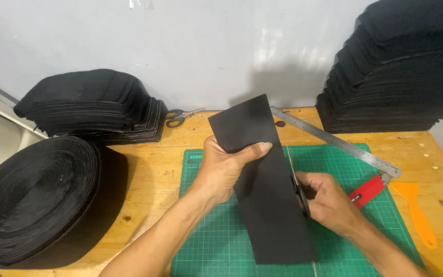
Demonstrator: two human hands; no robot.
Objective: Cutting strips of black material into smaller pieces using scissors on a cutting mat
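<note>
The flat rectangular fabric strip (262, 195) was plain black. The cutting mat (221, 241) was green with a pale grid. The far-right stacked fabric pieces (401, 66) were black. The near-right plastic scraper (416, 210) was orange.

A long black strip of stiff material (265, 190) is held lifted above the green cutting mat, running from six o'clock up toward twelve, while black-handled scissors (297, 185) bite into its three o'clock edge, blades pointing toward twelve.
</note>
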